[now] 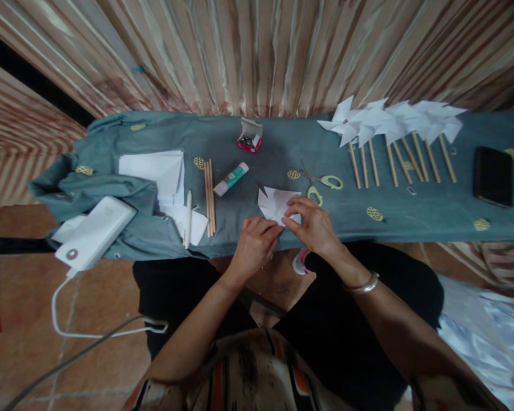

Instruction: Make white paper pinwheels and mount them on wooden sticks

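A white paper square (274, 201) with slits cut into it lies at the table's front edge. My left hand (257, 240) has its fingers closed on the paper's near edge. From the other side my right hand (310, 220) pinches the same paper, thumb and forefinger close to my left fingertips. Green-handled scissors (313, 182) rest just beyond my right hand, blades partly apart. A glue stick (231, 179) lies to the left of the paper, beside several thin wooden sticks (210, 197). Further back stands an open red box (249, 136) of small metal pins.
Several white paper pinwheels (389, 123) on sticks lie at the right, near a black phone (493, 176). Paper sheets (152, 168), a white pen (188, 218) and a cabled white power bank (96, 231) are at the left. A curtain (257, 57) hangs behind the cloth-covered table (282, 154).
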A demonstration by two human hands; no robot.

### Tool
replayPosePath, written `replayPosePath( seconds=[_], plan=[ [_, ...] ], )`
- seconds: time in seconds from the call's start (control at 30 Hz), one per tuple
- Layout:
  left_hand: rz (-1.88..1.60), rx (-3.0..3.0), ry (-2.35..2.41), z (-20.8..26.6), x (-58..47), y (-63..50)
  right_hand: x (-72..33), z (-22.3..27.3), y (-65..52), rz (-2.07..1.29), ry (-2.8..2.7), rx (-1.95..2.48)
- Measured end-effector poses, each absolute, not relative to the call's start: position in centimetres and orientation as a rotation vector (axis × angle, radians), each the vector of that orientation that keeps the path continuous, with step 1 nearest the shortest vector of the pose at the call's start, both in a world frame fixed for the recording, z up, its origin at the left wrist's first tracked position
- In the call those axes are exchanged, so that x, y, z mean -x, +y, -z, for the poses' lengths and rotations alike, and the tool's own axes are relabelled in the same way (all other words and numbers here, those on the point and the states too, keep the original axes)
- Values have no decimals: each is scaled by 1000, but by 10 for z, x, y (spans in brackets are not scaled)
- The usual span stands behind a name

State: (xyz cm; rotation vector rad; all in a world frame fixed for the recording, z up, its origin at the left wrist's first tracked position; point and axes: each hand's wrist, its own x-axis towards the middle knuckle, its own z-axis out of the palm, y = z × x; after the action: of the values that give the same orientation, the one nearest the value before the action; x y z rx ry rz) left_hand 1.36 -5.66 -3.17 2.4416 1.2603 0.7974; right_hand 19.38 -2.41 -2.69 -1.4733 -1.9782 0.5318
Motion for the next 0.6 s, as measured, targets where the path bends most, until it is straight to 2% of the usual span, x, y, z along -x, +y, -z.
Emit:
replayPosePath(
  seconds=[0.6],
  plan=[
    [-720,-2412,1260,28,-14,-57,-194,25,-26,-565,-2012,1416]
  ],
)
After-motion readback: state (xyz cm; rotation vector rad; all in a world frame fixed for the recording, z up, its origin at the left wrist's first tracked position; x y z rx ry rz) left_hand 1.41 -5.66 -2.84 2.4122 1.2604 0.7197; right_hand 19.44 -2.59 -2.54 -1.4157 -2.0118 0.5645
